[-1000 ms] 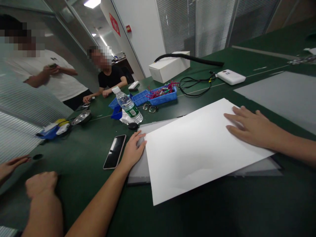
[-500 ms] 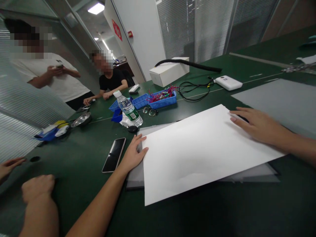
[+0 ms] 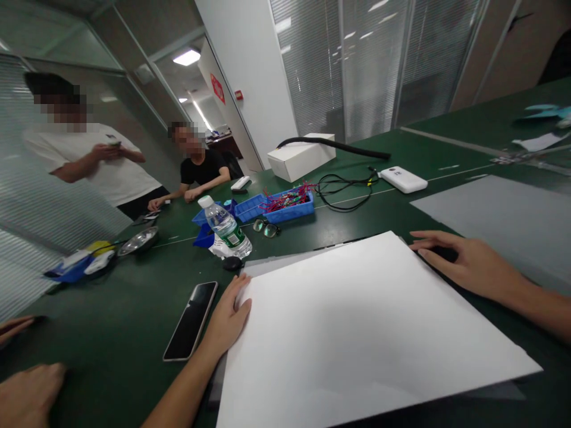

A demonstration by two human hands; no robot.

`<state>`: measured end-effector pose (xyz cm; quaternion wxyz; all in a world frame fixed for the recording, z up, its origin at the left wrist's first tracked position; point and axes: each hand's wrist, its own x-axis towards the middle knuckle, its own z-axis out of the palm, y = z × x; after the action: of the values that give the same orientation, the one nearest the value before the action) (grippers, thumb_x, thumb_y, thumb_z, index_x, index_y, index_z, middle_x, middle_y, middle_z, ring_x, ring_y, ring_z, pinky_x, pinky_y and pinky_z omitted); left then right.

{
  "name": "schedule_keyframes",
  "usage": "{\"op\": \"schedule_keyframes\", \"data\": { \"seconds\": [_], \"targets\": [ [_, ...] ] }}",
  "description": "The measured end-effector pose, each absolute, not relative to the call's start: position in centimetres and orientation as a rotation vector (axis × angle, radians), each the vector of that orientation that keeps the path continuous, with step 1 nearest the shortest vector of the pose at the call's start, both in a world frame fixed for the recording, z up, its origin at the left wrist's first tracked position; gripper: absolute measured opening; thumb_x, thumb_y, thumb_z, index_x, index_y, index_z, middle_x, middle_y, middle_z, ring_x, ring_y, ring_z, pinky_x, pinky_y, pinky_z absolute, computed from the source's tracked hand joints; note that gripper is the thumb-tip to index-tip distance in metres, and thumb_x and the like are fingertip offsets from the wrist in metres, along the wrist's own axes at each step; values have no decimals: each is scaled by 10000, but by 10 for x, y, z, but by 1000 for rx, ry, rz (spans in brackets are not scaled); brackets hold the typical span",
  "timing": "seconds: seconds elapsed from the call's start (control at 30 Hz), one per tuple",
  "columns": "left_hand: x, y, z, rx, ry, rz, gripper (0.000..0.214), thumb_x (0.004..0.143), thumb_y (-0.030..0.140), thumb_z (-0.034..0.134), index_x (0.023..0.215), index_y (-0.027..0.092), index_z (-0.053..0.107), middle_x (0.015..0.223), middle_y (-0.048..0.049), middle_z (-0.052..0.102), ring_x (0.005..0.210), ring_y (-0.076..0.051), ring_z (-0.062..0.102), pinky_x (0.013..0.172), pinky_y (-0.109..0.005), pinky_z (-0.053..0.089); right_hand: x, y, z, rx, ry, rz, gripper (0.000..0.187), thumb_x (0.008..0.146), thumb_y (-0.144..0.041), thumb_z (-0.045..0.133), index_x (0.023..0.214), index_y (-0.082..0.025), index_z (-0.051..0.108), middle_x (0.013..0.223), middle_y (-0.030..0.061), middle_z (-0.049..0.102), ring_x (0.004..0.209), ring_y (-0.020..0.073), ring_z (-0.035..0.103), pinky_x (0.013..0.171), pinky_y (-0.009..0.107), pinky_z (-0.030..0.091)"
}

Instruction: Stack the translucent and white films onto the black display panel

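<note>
A large white sheet point(image 3: 357, 333) lies on a grey panel point(image 3: 276, 261) on the green table point(image 3: 111, 321). My left hand point(image 3: 225, 321) rests flat at the sheet's left edge, fingers stretched out and touching the panel. My right hand point(image 3: 468, 264) is arched at the sheet's far right corner. Its fingertips touch the edge and a dark gap shows beneath the fingers. Neither hand holds anything. A black phone point(image 3: 191, 321) lies just left of my left hand.
Beyond the sheet stand a water bottle point(image 3: 225, 229), glasses point(image 3: 266, 227), a blue tray of wires point(image 3: 285, 208), a black cable point(image 3: 343, 187), a white device point(image 3: 402, 179) and a white box point(image 3: 301, 157). Another grey sheet point(image 3: 504, 220) lies right. Another person's hand point(image 3: 27, 398) is at bottom left; two people are across the table.
The white sheet has slid toward me and turned squarer over the panel. My right hand has drawn back from the sheet's top to its far right corner. The view has tilted up.
</note>
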<state>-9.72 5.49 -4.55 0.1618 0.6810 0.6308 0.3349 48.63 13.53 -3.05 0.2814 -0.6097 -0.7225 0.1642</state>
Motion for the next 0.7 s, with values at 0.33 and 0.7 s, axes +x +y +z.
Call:
{"op": "schedule_keyframes", "data": {
  "seconds": [0.33,0.7],
  "targets": [
    [-96,61,-42,1840,2001,976,524,942,618,731,1317,258,799,1645,-123,598,1549,-359,539,1323,-575,366,483,132,-24,-1842,-1859,453,716,893,-884,480,1186,-339,840,960,33,839,529,208,630,579,415,515],
    [-99,63,-39,1857,1872,985,516,875,623,813,1251,270,830,1590,-129,649,1511,-358,581,1316,-583,371,482,132,-21,-1867,-1870,505,746,859,-911,479,1171,-340,844,1043,43,846,587,229,676,619,439,560]
  ]
}}
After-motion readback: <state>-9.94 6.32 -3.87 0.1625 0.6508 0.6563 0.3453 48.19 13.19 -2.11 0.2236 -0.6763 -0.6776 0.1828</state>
